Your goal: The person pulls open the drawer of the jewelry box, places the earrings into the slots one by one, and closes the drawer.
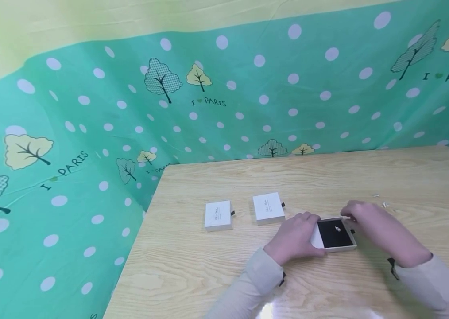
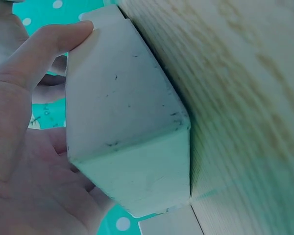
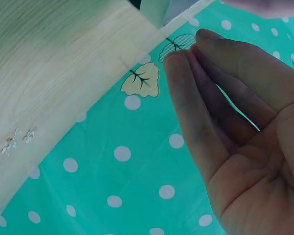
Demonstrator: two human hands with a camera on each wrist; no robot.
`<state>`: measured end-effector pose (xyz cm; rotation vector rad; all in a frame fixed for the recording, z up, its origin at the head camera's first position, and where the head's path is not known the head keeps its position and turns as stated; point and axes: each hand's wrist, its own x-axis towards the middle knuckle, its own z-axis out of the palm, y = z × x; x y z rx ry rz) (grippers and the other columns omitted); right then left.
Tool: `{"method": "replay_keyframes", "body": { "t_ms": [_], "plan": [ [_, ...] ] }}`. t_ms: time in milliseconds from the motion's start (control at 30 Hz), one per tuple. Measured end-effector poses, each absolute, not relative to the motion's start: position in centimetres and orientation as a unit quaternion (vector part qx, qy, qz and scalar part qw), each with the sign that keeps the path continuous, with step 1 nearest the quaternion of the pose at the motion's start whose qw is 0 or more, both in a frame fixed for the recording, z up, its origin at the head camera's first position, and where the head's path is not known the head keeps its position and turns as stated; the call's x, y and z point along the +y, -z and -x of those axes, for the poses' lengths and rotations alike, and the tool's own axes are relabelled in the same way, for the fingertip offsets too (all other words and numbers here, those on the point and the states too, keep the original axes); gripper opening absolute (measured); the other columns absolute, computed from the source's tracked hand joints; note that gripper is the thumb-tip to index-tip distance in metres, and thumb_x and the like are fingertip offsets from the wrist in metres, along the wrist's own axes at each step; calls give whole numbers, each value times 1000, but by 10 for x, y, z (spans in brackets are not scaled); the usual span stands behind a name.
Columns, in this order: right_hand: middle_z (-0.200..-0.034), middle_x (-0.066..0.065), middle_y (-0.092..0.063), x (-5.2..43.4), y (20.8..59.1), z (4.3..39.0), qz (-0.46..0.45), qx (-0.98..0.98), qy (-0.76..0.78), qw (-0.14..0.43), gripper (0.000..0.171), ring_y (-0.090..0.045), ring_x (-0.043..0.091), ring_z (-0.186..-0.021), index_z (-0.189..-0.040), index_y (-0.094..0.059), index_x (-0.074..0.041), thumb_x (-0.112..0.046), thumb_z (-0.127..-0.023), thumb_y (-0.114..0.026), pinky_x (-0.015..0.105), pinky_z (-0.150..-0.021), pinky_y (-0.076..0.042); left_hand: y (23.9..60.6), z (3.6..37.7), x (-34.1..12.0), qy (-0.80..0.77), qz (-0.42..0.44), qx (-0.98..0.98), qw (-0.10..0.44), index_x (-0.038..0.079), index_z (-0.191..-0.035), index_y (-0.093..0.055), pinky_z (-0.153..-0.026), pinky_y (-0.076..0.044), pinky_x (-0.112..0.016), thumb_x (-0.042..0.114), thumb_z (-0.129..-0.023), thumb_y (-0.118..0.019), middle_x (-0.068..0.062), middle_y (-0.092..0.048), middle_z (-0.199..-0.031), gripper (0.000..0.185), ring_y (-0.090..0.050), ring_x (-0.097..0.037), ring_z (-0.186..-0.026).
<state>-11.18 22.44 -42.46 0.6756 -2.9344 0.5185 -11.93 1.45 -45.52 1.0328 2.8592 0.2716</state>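
A white drawer-style box (image 1: 317, 239) lies partly slid out on the table, its black lining (image 1: 330, 235) showing. On the lining sits a small shiny jewellery piece (image 1: 338, 229). My left hand (image 1: 295, 237) grips the box's left end; in the left wrist view the thumb presses along one side of the white box (image 2: 127, 93), with fingers behind it. Over the drawer's far right corner hovers my right hand (image 1: 372, 223). In the right wrist view, the right hand (image 3: 240, 132) has its thumb and fingertips close together, and nothing shows between them.
Two closed white boxes, one at left (image 1: 218, 215) and one nearer (image 1: 268, 208), stand left of the hands, each with a dark pull tab. Small shiny pieces (image 1: 385, 204) lie on the wooden table (image 1: 176, 266) at right. A green dotted cloth (image 1: 248, 88) hangs behind.
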Motion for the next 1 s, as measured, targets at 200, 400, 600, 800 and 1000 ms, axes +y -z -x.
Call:
{"method": "replay_keyframes", "body": {
  "t_ms": [200, 400, 600, 800, 1000],
  "plan": [
    [-91, 18, -69, 236, 426, 115, -229, -956, -157, 96, 27, -68, 36, -82, -97, -70, 7, 3, -73, -81, 48, -72, -57, 456, 119, 15, -86, -338, 936, 44, 17, -137, -53, -81, -44, -11, 60, -72, -80, 10, -60, -125, 82, -54, 1, -104],
    [-96, 25, -68, 248, 431, 123, -224, -959, -147, 96, 29, -67, 42, -88, -100, -69, 10, 3, -74, -79, 53, -77, -55, 456, 119, 15, -84, -337, 937, 47, 17, -138, -53, -82, -44, -11, 60, -72, -80, 10, -59, -126, 83, -54, 0, -105],
    [-100, 30, -66, 263, 437, 132, -204, -964, -150, 77, 31, -64, 47, -93, -104, -66, 13, 4, -76, -76, 57, -81, -54, 455, 117, 14, -87, -333, 938, 51, 17, -138, -53, -81, -43, -11, 58, -72, -81, 10, -60, -124, 82, -53, 0, -103],
    [-99, 31, -65, 277, 443, 139, -195, -966, -150, 73, 29, -65, 47, -91, -105, -65, 14, 3, -79, -74, 57, -80, -54, 456, 116, 15, -83, -330, 939, 51, 17, -138, -52, -82, -44, -11, 59, -72, -80, 10, -59, -124, 82, -54, 0, -104],
    [-99, 32, -65, 289, 445, 151, -178, -970, -152, 61, 29, -65, 46, -88, -105, -64, 15, 2, -81, -72, 58, -78, -53, 454, 116, 18, -71, -329, 940, 50, 18, -139, -51, -84, -45, -13, 60, -73, -79, 10, -59, -126, 83, -54, -1, -106]
  ]
}}
